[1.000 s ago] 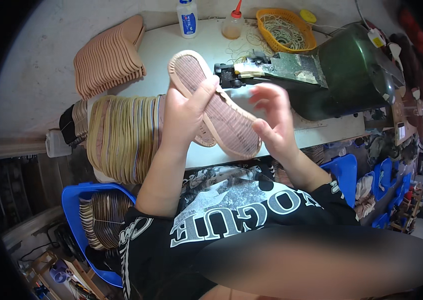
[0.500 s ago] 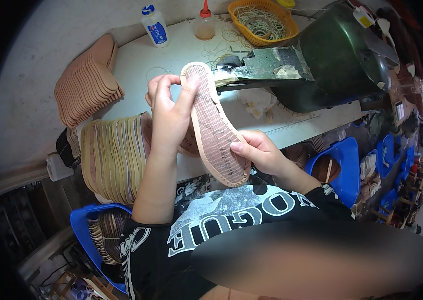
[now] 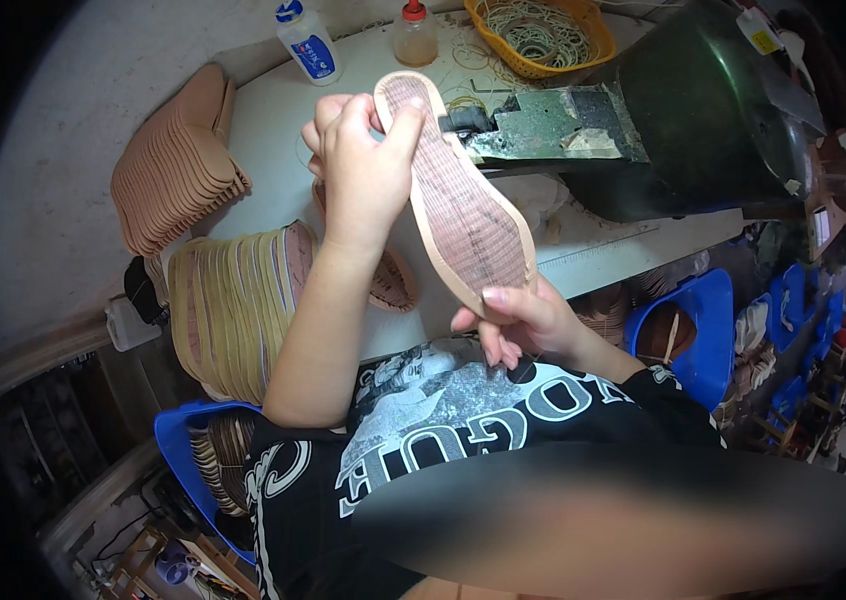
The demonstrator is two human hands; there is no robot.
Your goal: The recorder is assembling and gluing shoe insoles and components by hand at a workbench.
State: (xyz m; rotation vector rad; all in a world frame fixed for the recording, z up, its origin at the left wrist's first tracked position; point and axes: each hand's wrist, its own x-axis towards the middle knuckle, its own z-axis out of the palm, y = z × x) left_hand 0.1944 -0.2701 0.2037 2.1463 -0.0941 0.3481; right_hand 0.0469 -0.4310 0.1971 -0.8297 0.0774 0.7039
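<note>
A shoe insole [image 3: 473, 225] with a brownish, line-patterned face and a pale folded rim is held up before me, slanting from upper left to lower right. My left hand [image 3: 365, 160] pinches its narrow heel end, thumb on the face and fingers bent behind. At the wide toe end my right hand [image 3: 535, 312] grips the edge between thumb and fingers. Close by the insole's right edge is the working head of a green machine [image 3: 568, 125]; whether they touch I cannot tell. Partly hidden by my left forearm, another insole [image 3: 395, 285] lies on the white table [image 3: 273, 120].
Left of my arm stand a row of yellowish insoles [image 3: 233, 305] and a stack of tan ones [image 3: 178, 165]. Two bottles, one white-and-blue [image 3: 309, 45] and one red-capped [image 3: 415, 38], stand at the back by an orange basket [image 3: 543, 40]. Blue bins [image 3: 688, 335] flank me.
The insole and both hands have moved up and slightly right in the picture. My right hand has shifted to the toe's lower edge, with its fingers now showing below. The whole view has shifted slightly.
</note>
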